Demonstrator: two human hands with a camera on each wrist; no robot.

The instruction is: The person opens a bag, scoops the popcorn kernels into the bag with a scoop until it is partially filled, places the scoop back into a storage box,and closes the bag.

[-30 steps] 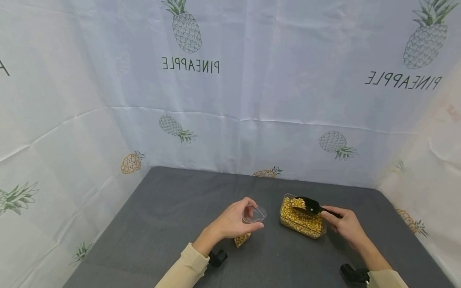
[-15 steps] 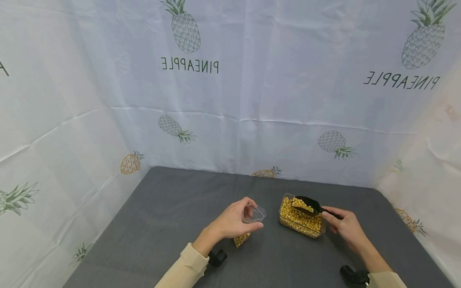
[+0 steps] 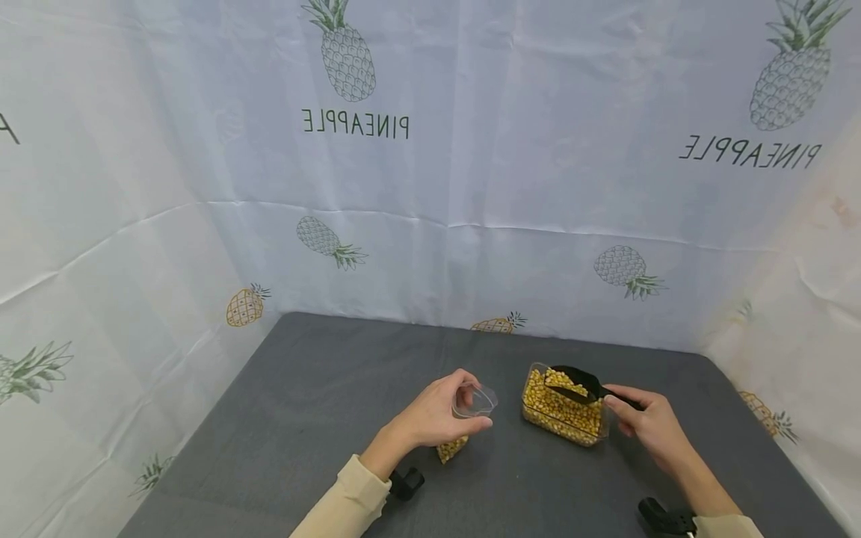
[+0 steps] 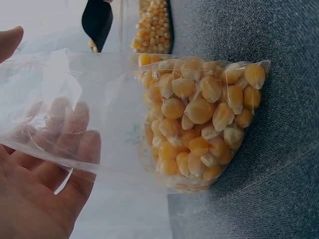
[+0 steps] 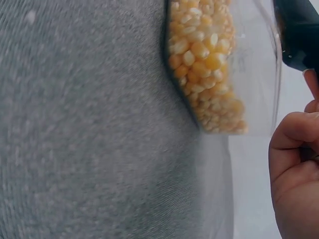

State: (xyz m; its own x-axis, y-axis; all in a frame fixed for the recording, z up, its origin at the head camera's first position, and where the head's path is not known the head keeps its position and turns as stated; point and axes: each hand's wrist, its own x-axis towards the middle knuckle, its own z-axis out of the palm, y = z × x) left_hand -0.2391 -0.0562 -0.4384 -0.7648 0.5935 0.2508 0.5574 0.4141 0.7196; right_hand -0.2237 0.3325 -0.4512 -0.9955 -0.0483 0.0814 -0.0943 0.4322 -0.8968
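Note:
My left hand [image 3: 433,412] holds the mouth of a clear plastic bag [image 3: 481,403] spread apart, thumb on one side and fingers on the other. Corn kernels [image 4: 199,117] fill the bag's lower part, which stands on the table in the left wrist view. On the right, my right hand [image 3: 647,427] grips the handle of a black scoop [image 3: 590,382]. Kernels lie in the scoop, which is over a clear rectangular container [image 5: 259,84] of corn. The right wrist view shows only part of the scoop and hand.
A dark grey cloth covers the table [image 3: 323,403]. White curtains [image 3: 417,172] with pineapple prints enclose the back and sides. Black straps [image 3: 406,483] are on both wrists.
The scoop has come up out of the corn a little and levelled, with kernels in it. The right hand shifted only slightly; the left hand and bag stayed in place.

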